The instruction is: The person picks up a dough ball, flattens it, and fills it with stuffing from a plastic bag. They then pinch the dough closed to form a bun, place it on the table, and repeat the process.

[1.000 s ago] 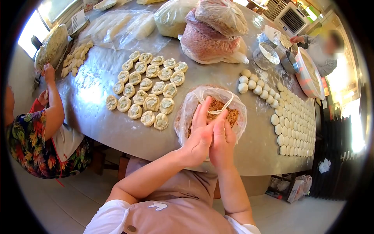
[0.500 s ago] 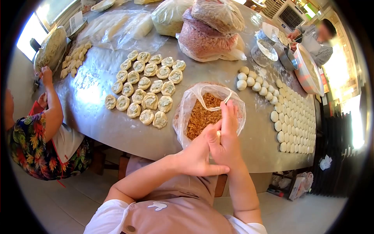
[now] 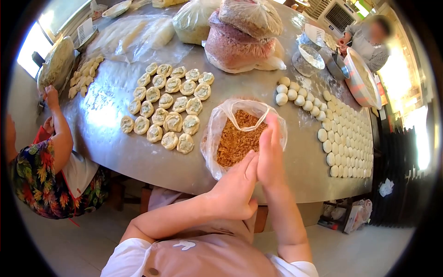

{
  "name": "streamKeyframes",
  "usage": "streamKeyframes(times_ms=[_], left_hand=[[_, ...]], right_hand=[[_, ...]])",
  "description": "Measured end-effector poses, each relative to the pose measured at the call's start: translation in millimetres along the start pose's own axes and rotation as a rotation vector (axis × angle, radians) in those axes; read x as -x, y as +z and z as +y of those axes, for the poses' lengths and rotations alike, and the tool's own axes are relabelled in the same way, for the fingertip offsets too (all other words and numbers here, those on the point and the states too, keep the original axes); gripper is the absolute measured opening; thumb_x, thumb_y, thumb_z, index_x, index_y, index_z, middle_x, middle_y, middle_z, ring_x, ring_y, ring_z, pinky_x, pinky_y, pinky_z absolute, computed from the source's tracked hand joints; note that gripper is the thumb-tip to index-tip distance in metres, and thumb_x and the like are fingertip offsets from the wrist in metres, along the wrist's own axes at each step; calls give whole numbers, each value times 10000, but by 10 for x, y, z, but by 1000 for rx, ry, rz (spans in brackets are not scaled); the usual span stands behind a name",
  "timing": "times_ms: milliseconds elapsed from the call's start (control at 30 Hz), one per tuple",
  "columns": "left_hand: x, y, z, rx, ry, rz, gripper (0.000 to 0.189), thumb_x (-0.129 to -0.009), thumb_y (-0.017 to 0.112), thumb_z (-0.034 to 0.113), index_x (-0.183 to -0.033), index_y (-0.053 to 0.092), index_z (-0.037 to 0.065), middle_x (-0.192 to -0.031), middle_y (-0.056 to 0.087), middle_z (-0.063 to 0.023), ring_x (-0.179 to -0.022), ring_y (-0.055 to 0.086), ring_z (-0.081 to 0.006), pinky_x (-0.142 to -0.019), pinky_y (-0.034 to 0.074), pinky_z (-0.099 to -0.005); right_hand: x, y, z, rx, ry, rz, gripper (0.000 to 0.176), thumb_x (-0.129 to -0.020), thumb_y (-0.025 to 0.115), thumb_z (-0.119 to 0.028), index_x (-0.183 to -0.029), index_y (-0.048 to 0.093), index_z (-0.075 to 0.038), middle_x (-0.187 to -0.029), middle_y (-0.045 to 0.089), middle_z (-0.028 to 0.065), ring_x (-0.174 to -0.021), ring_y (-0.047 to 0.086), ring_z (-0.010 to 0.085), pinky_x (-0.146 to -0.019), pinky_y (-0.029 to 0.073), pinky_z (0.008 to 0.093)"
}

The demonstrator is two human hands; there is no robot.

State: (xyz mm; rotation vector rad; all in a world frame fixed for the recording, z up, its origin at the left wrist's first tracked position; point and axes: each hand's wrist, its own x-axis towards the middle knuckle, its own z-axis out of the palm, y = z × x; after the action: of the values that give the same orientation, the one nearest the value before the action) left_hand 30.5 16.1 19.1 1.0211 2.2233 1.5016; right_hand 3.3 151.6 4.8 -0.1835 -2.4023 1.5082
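My left hand (image 3: 233,189) presses its palm and fingers against the palm of my right hand (image 3: 270,159), whose fingers are straight and point away from me. The hands hide what lies between them; a pale bit of dough showed there a moment ago. Just beyond them stands an open plastic bag (image 3: 211,138) of crumbly reddish-brown filling (image 3: 237,138). My right fingers overlap its near right side in view. Several flat round dough pieces with pale filling on top (image 3: 173,122) lie in rows on the left. To the right are rows of smooth white dough balls (image 3: 341,143).
Large tied bags of filling (image 3: 240,51) stand at the back of the metal table (image 3: 184,173). A metal bowl (image 3: 308,60) and a big tub (image 3: 362,76) are at the far right. One person (image 3: 55,161) works at left, another (image 3: 369,41) at far right.
My hands have closed flatter together and the pale dough between them is out of sight. My left thumb has drawn in from across my right wrist. The view has shifted slightly.
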Motion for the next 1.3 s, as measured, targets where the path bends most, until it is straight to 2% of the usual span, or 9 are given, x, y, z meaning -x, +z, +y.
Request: streamKeyframes(times_ms=[167,300,533,733,833,967,1067,1233,1300], left_hand=[[-140,-84,-303,-168,37,158,270,-722,677,61,-983,618,31,-829,619,-127,-810,626,-328,-664,526,-419],[-133,-193,-289,-24,12,268,241,-702,700,68,-921,612,21,-818,604,-134,-788,602,-336,-680,512,-424],[-137,-175,-199,33,-104,112,136,-744,678,95,-858,645,29,-827,630,-179,-811,619,-382,-720,506,-433],[-129,-165,-123,-5,-292,-228,171,-808,673,149,-801,617,-12,-779,650,-177,-726,657,-295,-648,496,-393],[-154,-278,2,194,-398,-398,161,-901,628,163,-872,635,5,-891,674,-155,-830,673,-200,-689,518,-359],[-110,-231,-162,1015,-478,-83,215,-975,582,225,-1090,609,46,-1143,627,-108,-1034,627,-214,-797,551,-343],[-124,-176,-328,1242,-423,-19,270,-980,564,295,-1091,605,53,-1103,641,-119,-1016,643,-239,-778,562,-366],[-188,-181,-303,1414,-553,150,578,-1010,341,534,-594,332,133,-644,414,-44,-603,493,-223,-501,421,-360],[-225,-241,-272,1424,-524,226,574,-1009,346,536,-601,348,132,-653,427,-44,-610,500,-228,-510,427,-364]], right_hand=[[404,6,-381,-417,-37,-156,643,-984,492,-440,-1389,404,51,-1480,351,248,-1424,233,407,-1144,215,467],[404,-63,-331,240,-350,-37,296,-834,749,-171,-1089,672,-42,-1133,637,154,-1215,514,380,-997,440,437],[483,-215,-387,214,-183,-76,180,-768,770,-27,-904,654,-35,-850,626,88,-655,611,210,-562,499,312],[567,-416,-185,191,-188,-51,116,-811,732,-16,-860,630,-46,-808,627,64,-675,607,169,-591,501,288],[488,-630,222,233,-2,323,79,-850,699,-24,-885,629,-39,-829,640,43,-688,590,123,-621,496,260],[510,-883,595,284,160,460,99,-875,662,-33,-963,624,-13,-920,663,81,-780,630,163,-714,518,291],[601,-639,912,681,-147,360,137,-869,638,-20,-1004,624,-9,-1003,659,132,-906,648,277,-794,520,366],[635,-678,837,464,112,-85,270,-897,594,-48,-1165,605,-22,-1164,627,177,-1086,605,325,-937,476,372],[561,-819,631,474,50,164,280,-903,598,-64,-1178,596,-14,-1162,627,167,-1078,606,316,-931,476,375]])
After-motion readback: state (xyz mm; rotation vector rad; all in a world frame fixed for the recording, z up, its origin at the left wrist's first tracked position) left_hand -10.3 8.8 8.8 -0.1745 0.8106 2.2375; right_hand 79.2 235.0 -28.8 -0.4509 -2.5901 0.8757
